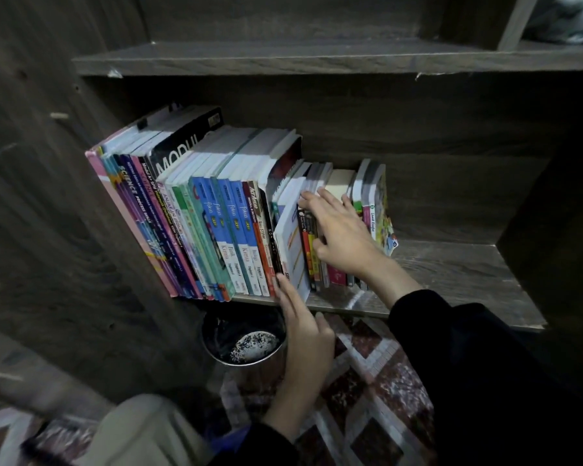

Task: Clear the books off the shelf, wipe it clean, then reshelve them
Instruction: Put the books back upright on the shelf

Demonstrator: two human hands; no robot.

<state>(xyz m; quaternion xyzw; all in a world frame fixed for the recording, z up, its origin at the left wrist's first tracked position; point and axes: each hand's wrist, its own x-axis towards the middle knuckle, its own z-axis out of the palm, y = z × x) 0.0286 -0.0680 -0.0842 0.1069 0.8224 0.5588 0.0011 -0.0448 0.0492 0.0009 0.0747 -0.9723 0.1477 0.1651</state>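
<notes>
A row of books is being kept on the wooden shelf [451,274]. One white book [292,243] is sticking out in front of the row. It is tilted, and its bottom corner is being kept near the shelf's front edge.

The left hand [303,334] is being held just below the white book. Its straight fingers are touching the book's lower edge, and nothing is being gripped by it.

Just right of the white book, the small books [337,274] are being held by the right hand [340,230]. The fingers are being laid over their tops and the thumb is being pressed on their spines.

Left of the white book, the tall books [196,213] are being packed tight against the side wall. Far right of the white book, past the last book, bare board is being left open up to the other wall.

Below the white book, a metal bin [260,371] is being kept on a patterned rug [384,381].
</notes>
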